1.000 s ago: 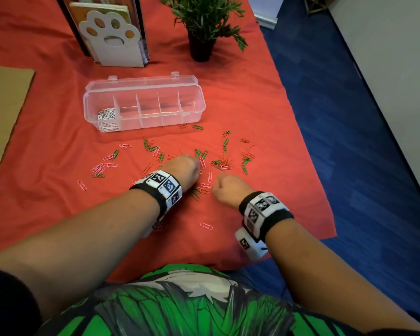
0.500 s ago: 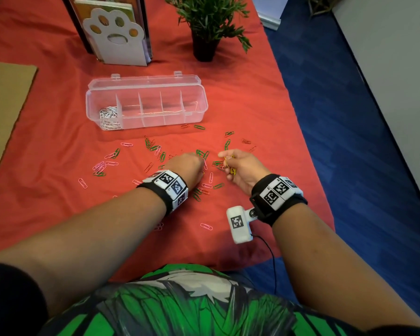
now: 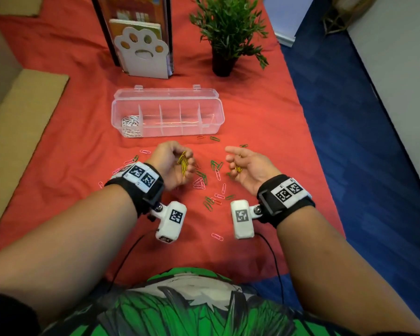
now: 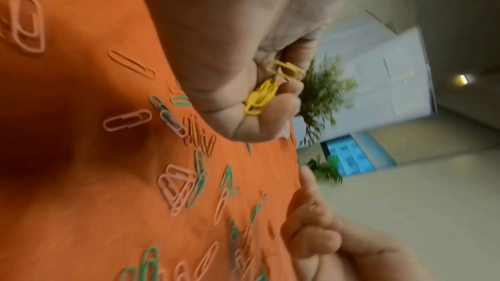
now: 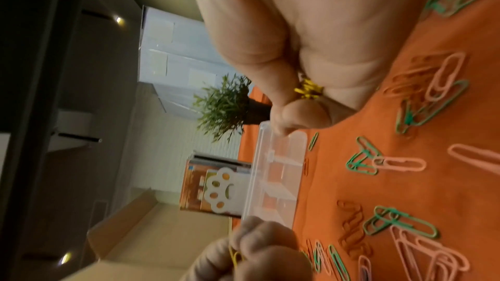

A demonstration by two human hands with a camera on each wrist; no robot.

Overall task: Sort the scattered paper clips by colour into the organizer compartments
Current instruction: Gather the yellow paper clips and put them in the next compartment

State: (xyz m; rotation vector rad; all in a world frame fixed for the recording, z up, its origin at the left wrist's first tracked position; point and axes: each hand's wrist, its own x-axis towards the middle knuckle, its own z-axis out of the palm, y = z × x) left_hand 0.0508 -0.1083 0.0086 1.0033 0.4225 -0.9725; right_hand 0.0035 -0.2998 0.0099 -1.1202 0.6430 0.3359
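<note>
The clear organizer [image 3: 214,110] stands open on the red cloth, with white clips [image 3: 131,126] in its leftmost compartment. Just in front of it my left hand [image 3: 172,163], turned palm inward, grips a bunch of yellow paper clips [image 3: 183,162] in curled fingers; the left wrist view shows the bunch [image 4: 261,97] too. My right hand [image 3: 244,162] lies palm up, fingers curled over a few yellow clips [image 3: 238,169], index finger stretched forward. In the right wrist view these clips [image 5: 308,91] sit pinched under the thumb. Green, pink and red clips [image 3: 200,183] lie scattered between my hands.
A potted plant [image 3: 228,32] and a paw-shaped bookend [image 3: 141,52] with books stand behind the organizer. Cardboard [image 3: 22,112] lies at the left. The table's right edge drops to blue floor [image 3: 349,141]. One pink clip [image 3: 217,236] lies close to my body.
Both hands have lifted off the cloth and turned over, moving forward toward the organizer. The left hand, knuckles-up on the clips before, now shows a bunch of yellow clips.
</note>
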